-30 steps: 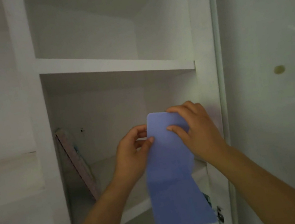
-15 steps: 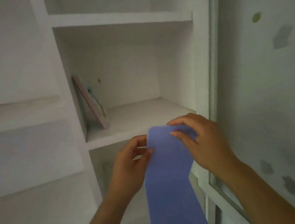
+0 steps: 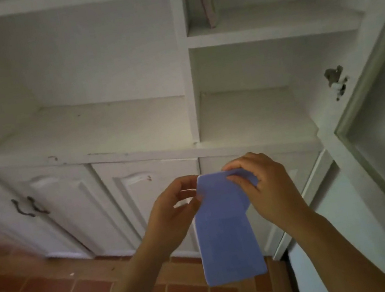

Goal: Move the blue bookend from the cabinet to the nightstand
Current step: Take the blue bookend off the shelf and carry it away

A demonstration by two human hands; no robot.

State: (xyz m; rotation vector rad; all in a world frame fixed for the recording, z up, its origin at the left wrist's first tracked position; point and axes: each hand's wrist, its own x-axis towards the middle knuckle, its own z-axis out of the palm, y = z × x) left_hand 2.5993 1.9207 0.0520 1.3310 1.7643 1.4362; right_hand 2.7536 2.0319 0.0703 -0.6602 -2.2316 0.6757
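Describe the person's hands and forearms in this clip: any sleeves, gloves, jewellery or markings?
Both the left hand and the right hand are bare: no gloves, and no rings or watch that I can make out. Both forearms are uncovered right to the bottom of the picture, with no sleeve cuffs, bands or markings showing.

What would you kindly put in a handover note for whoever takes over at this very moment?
Left hand: grip shut on the blue bookend, pinching its upper left edge.
Right hand: grip shut on its top right corner.
Bookend: out of the white cabinet, hanging in front of the lower doors above the tiled floor.
Done: removal from the cabinet.
Left: carry it to the nightstand, which is not in view, and set it down.
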